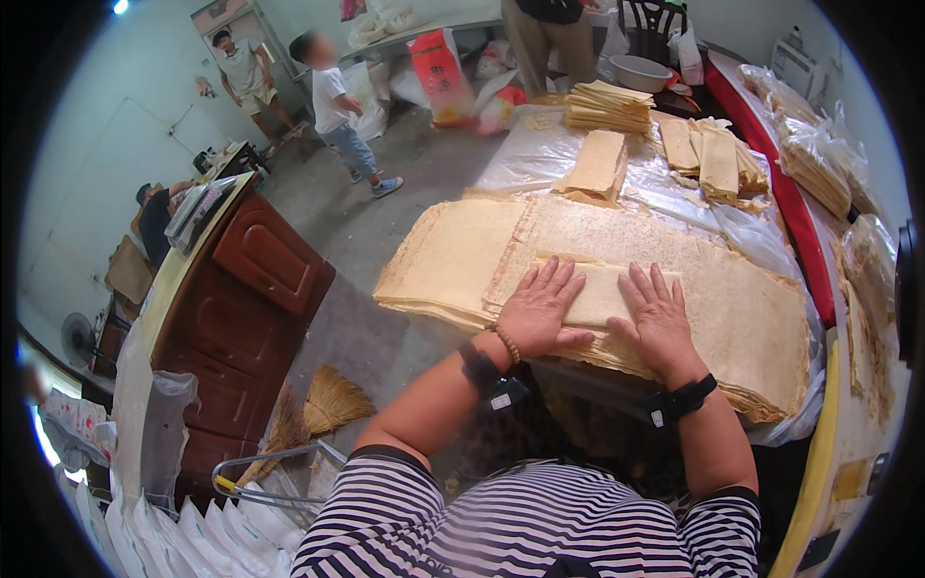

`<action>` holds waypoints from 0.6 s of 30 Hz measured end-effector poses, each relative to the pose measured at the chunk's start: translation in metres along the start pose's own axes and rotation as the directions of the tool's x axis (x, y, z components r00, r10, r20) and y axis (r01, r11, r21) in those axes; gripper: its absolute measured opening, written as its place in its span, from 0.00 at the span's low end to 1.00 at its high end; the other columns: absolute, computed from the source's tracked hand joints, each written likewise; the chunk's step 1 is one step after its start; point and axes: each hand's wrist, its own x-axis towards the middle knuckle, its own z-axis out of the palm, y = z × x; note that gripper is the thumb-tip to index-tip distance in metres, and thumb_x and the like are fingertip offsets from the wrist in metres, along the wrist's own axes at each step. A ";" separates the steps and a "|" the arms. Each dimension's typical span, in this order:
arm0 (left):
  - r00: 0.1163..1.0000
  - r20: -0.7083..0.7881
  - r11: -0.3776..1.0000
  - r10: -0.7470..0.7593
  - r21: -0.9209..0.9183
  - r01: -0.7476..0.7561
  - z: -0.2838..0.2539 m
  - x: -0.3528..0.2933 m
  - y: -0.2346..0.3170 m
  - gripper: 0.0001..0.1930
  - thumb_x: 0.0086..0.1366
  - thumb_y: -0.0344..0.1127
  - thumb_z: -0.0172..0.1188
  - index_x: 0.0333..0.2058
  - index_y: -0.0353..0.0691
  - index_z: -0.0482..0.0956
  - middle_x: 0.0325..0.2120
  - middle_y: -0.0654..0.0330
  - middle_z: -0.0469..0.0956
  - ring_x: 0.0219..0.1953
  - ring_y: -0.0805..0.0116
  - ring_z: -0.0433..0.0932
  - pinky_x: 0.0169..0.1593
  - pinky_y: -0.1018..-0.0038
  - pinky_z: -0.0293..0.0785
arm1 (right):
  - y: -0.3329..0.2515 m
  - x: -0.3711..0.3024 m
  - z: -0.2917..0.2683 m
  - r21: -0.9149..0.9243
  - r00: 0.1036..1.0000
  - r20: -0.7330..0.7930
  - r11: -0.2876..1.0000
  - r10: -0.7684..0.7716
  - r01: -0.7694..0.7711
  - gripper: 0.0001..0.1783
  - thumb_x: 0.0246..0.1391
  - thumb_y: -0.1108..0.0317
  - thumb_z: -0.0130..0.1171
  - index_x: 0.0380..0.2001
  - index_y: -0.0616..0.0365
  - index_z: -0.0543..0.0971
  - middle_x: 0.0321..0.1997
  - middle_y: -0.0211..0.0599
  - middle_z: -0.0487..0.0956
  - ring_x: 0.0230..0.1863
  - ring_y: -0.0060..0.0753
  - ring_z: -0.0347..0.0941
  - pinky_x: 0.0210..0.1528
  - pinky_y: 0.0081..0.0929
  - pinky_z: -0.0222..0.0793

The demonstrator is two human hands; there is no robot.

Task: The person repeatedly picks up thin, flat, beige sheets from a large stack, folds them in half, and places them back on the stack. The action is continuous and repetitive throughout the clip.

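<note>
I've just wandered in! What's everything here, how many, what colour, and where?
Large sheet stacks: two or more, tan, foreground
Small flat piece: one, pale tan, under the hands
Smaller sheet stacks: several, tan, farther back
Plastic-covered table: one, whitish, beneath those
Basin: one, whitish, top right
Chair: one, dark, behind the basin
Bagged sheets: several, tan, right
Tall sack: one, red and white, top centre
Cabinet: one, reddish brown, left
Fan: one, grey, far left
Broom: at least one, straw-coloured, lower left
Bags: several, white, lower left
Other people: at least four, mixed clothing, top and left
Striped shirt: one, black and white, bottom
Left hand: one, bare, at the piece's left end
Right hand: one, bare, at its right end
</note>
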 end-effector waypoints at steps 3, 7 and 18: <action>0.999 0.019 0.999 0.038 0.015 -0.038 -0.006 0.004 -0.003 0.48 0.67 0.70 0.58 0.72 0.36 0.65 0.73 0.39 0.61 0.76 0.39 0.57 0.77 0.50 0.53 | -0.004 -0.001 -0.010 -0.019 1.000 0.019 1.000 -0.011 0.012 0.46 0.60 0.35 0.61 0.73 0.50 0.70 0.82 0.40 0.61 0.84 0.50 0.48 0.82 0.59 0.38; 0.985 -0.048 0.986 0.164 -0.019 -0.165 -0.025 0.014 -0.009 0.37 0.62 0.55 0.69 0.60 0.33 0.75 0.60 0.38 0.74 0.63 0.39 0.73 0.66 0.55 0.71 | 0.006 -0.003 -0.027 0.067 0.991 -0.086 0.992 -0.104 0.109 0.39 0.52 0.48 0.73 0.64 0.55 0.77 0.73 0.45 0.72 0.75 0.54 0.64 0.75 0.52 0.59; 0.982 -0.090 0.985 0.163 0.072 -0.157 -0.041 0.044 -0.006 0.26 0.64 0.23 0.57 0.61 0.47 0.79 0.43 0.52 0.87 0.42 0.51 0.86 0.46 0.60 0.84 | 0.062 -0.011 -0.037 0.079 0.933 -0.355 0.992 -0.067 0.101 0.24 0.59 0.73 0.62 0.60 0.54 0.79 0.63 0.45 0.81 0.61 0.49 0.78 0.65 0.44 0.72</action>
